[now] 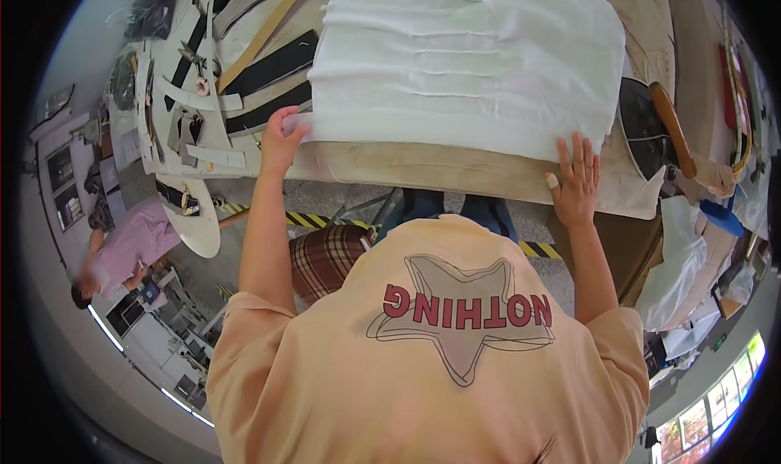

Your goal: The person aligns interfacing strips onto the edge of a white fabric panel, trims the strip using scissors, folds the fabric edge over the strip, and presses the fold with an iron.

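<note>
A large white cloth [464, 65] lies over the table, with several horizontal creases near its middle. At its lower left corner my left hand [283, 139] pinches the cloth's edge between thumb and fingers. My right hand [576, 179] rests flat near the lower right corner, fingers spread, their tips on the cloth and a light wrap around the thumb. Just right of the cloth an iron [643, 130] with a brown handle [672, 129] stands on the table.
Black strips [272, 63], a wooden ruler [262, 39], pale curved pattern pieces [199, 98] and scissors [192, 57] lie at the left. The table's front edge [423, 161] runs before my body. Another person [134, 240] is at far left. A blue object [722, 217] hangs at right.
</note>
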`<state>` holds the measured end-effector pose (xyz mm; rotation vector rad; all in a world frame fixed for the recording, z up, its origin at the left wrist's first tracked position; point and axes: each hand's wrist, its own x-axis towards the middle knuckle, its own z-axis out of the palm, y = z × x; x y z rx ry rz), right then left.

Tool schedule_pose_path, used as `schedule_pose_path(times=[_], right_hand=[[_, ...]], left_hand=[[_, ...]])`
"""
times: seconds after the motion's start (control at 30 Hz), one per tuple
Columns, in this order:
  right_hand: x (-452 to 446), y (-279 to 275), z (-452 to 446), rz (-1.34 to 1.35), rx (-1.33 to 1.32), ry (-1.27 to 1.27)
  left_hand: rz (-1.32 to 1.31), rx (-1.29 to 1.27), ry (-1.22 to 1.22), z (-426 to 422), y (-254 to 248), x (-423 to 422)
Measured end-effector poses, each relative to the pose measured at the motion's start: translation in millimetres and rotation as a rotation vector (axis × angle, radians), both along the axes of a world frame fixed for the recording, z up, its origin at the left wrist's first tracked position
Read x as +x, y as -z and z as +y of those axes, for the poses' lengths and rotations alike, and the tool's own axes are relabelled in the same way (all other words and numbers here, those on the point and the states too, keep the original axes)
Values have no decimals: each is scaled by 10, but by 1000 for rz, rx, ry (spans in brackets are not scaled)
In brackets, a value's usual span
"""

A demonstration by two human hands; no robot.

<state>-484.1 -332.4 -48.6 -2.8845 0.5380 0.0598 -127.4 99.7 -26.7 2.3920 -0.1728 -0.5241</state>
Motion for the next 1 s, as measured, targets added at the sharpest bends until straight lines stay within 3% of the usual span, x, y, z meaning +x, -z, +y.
schedule_pose_path(times=[0.2,0.6,0.7,0.83,0.9,1.0], right_hand=[[17,21,11,1,-28,-12],[18,30,3,17,-40,-22],[24,45,8,26,-33,-16],[11,28,4,45,-21,10],[17,2,-10,46,-12,20],[28,-22,-3,44,20,9]], left_hand=[[-108,44,83,2,98,7],[-13,-8,3,57,85,-29],[-472,275,261,11,35,-88],[-654,286,511,-319,-47,-546],[-566,227,740,-640,-89,-837],[-508,236,723,-796,80,-1064]])
